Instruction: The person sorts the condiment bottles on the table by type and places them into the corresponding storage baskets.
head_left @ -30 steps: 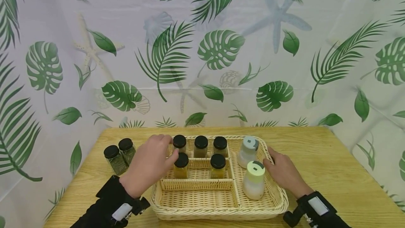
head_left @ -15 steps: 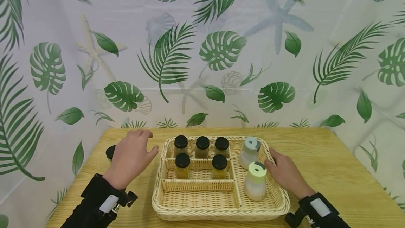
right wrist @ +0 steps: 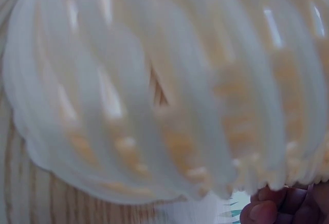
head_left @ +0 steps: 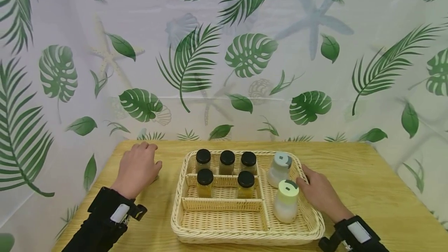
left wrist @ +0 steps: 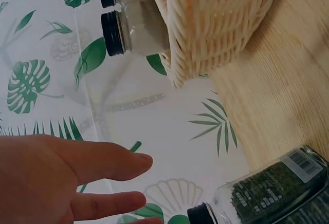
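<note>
My left hand [head_left: 137,169] hovers over the table's left side with its fingers held out, apart from anything in the left wrist view. Below it in that view lies a spice jar [left wrist: 277,193] of dried green herbs with a black lid, and a second one shows partly at the edge. From the head view these are hidden behind the hand. My right hand [head_left: 323,193] grips the right rim of the wicker basket [head_left: 250,239]; its fingers [right wrist: 262,212] show at the rim in the right wrist view.
Inside the basket, several black-lidded spice jars [head_left: 205,184] stand in the back and middle compartments. A grey-capped shaker [head_left: 279,168] and a yellow-capped shaker [head_left: 286,203] stand in the right compartment. A leaf-patterned cloth [head_left: 224,119] hangs behind the wooden table [head_left: 353,166].
My left hand has left the jar at the basket's back left corner and moved left over the herb jars, covering them. The right hand keeps hold of the basket rim.
</note>
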Tool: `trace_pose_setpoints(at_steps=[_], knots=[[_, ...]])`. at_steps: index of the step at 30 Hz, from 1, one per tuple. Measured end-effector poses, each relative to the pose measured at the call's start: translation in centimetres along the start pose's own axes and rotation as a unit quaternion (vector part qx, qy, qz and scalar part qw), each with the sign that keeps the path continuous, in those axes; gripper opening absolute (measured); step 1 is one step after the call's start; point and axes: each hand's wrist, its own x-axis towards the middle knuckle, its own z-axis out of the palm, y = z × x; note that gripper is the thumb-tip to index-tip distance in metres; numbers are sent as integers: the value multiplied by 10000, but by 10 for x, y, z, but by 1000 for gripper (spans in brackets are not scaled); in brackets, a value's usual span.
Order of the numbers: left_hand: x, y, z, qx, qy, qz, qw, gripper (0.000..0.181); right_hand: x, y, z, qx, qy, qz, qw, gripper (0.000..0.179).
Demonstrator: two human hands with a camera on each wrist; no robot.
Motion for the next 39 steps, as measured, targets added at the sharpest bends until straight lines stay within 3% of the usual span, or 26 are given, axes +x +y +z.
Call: trace_pose_setpoints(at_steps=[6,11,21,39], knots=[[2,-7,6,85,-183,-174,9996,31,-2,5,1,83,-22,57,9999,58],[0,-14,9,43,-313,-275,9991,9,-2,6,3,60,-54,45,10000,59],[2,-23,17,-15,-130,-321,9994,5,-2,2,2,97,-3,4,10000,58],[6,-29,31,-447,124,-319,9984,16,-2,0,-3,116,0,-3,9999,58]])
